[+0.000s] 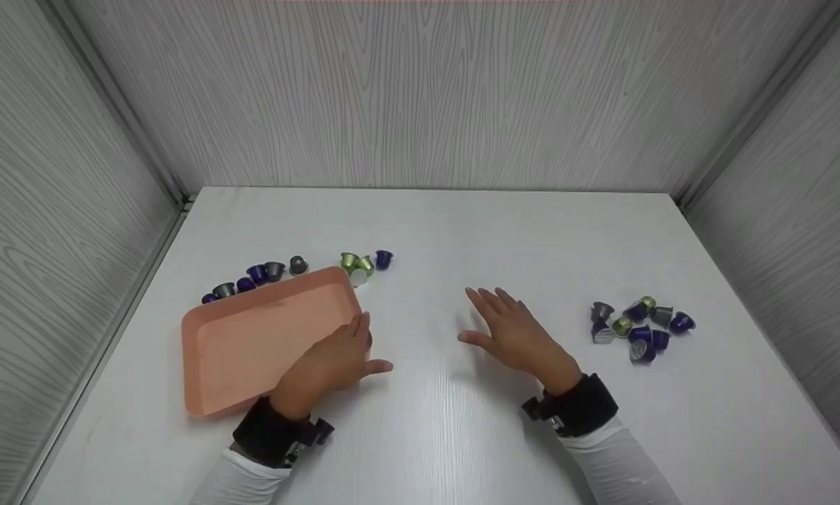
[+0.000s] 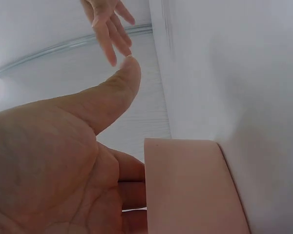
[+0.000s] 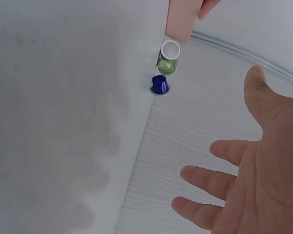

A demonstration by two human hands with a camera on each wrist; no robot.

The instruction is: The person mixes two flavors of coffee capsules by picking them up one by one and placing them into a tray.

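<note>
A shallow pink rectangular tray (image 1: 265,344) sits at a slant on the left of the white table. My left hand (image 1: 328,365) lies at its right-hand side, fingers extended over the rim and thumb spread away. In the left wrist view those fingers pass behind the tray's outer wall (image 2: 190,185), partly hidden by it. My right hand (image 1: 518,340) hovers at mid-table, fingers spread, holding nothing. Two green coffee capsules (image 1: 353,262), a pale-lidded capsule (image 1: 358,278) and a purple capsule (image 1: 384,259) lie by the tray's far right corner.
Several purple and grey coffee capsules (image 1: 257,273) line the tray's far edge. To the right of my right hand lies a loose cluster of purple, grey and green capsules (image 1: 641,331). Grey wood-grain panels (image 1: 420,98) wall in the table at the back and sides.
</note>
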